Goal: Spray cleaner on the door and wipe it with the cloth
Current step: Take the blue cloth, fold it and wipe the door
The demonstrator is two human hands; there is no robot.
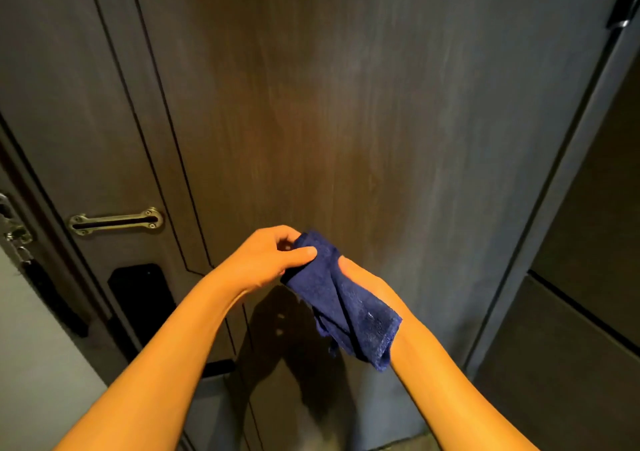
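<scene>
A dark brown wooden door point(311, 104) fills the view in front of me. Both my hands hold a dark blue cloth point(341, 298) a little in front of the door's lower middle. My left hand point(270, 260) pinches the cloth's upper end between thumb and fingers. My right hand point(360, 277) lies under the cloth, mostly covered by it, and the cloth's loose end hangs over my right wrist. No spray bottle is in view.
A brass slotted latch plate point(116, 221) is screwed to the door's left panel, above a black rectangular plate point(142, 298). A metal lock fitting point(14, 229) sits at the far left edge. A dark cabinet or wall panel point(588, 277) stands at the right.
</scene>
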